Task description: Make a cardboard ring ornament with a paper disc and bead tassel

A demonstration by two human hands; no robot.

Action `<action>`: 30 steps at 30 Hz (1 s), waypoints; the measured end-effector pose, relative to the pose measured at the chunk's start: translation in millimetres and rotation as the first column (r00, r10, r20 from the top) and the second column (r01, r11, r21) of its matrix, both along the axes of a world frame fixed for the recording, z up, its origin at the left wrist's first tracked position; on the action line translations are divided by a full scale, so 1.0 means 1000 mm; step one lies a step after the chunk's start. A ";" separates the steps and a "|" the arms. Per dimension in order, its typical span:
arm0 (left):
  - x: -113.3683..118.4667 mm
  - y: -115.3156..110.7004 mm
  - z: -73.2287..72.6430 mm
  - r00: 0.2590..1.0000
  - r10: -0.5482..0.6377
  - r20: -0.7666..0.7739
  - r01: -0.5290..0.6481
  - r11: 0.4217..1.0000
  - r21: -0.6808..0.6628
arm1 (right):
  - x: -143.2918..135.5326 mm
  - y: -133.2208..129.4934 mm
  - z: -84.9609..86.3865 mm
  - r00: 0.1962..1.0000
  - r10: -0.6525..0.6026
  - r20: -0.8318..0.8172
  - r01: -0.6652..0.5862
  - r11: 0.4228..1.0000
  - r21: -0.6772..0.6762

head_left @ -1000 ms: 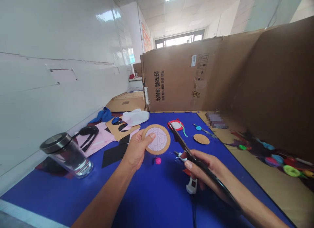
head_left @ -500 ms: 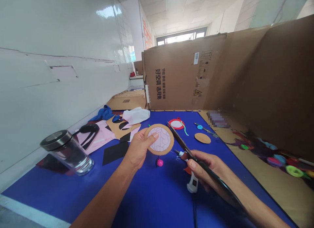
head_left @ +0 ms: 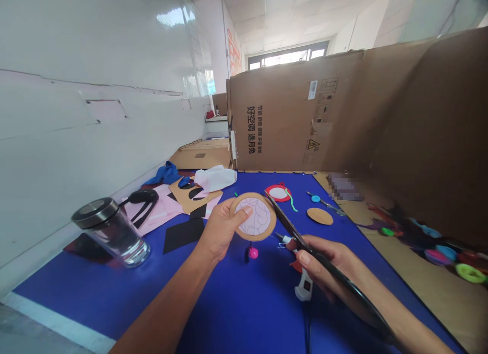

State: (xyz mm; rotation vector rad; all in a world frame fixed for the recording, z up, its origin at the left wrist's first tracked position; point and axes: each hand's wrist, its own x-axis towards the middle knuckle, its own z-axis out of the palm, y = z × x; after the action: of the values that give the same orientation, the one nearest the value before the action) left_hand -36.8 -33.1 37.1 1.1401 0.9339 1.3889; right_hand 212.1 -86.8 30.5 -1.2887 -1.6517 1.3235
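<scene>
My left hand (head_left: 221, 231) pinches the left edge of a round brown disc (head_left: 269, 227) with a pale, purple-lined centre (head_left: 254, 219). My right hand (head_left: 324, 265) is wrapped round a long black tool (head_left: 343, 284), apparently scissors or tongs, whose tip is at the disc's upper right edge. Whether the tip touches the disc I cannot tell. Under my right hand lies a white glue gun (head_left: 304, 288) with a black cord. A pink pompom-like ball (head_left: 252, 252) shows below the disc. Behind are a red-rimmed round piece (head_left: 272, 197) and a brown oval (head_left: 319, 216).
A glass bottle (head_left: 124, 242) leans in view at left, near black card (head_left: 183, 234), pink sheets (head_left: 163, 206) and a cut brown sheet (head_left: 208, 198). A tall cardboard box (head_left: 282, 120) stands behind. Compasses (head_left: 331, 204) and coloured craft items (head_left: 444, 255) lie at right.
The view has shifted slightly, so everything appears a little further right. The black tool's tip now sits closer to the disc's edge. Both hands keep their holds.
</scene>
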 end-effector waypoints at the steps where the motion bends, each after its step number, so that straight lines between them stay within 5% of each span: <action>1: 0.000 0.000 0.000 1.000 0.002 0.003 -0.002 1.000 -0.002 | 0.000 0.000 0.000 1.000 0.003 0.002 -0.003 1.000 -0.002; 30: -0.001 0.001 -0.002 1.000 -0.004 0.005 0.004 0.999 -0.032 | -0.002 0.000 0.000 0.998 -0.024 0.051 0.022 0.999 0.037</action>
State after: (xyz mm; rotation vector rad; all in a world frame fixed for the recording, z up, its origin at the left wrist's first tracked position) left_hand -38.0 -32.6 35.4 1.1130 0.9466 1.3680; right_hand 210.1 -86.9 30.9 -1.3268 -1.6833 1.2500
